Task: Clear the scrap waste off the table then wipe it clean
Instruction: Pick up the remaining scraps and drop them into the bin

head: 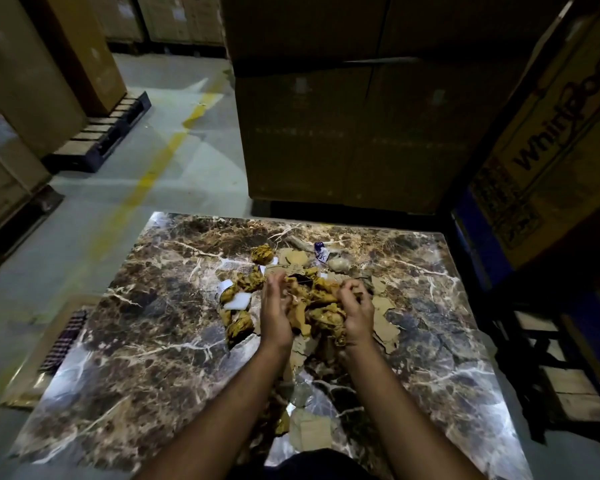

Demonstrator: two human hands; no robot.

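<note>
crumpled yellow-brown paper scrap pile (312,303) mid marbled brown worktop (153,341), bracketed between both grips: left hand (274,313) flat-fingered on its left flank, right hand (357,313) curled into its right, scoop inward.

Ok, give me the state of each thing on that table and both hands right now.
Left hand: open, fingers straight, pressed against the scrap pile's side.
Right hand: fingers curled, gripping the scrap pile.
Scrap pile: crumpled, heaped mid-table between the hands.
Cardboard pieces: flat, scattered.
Blue-white wrapper: loose at the far side.
Marble table: littered, not yet wiped.
</note>
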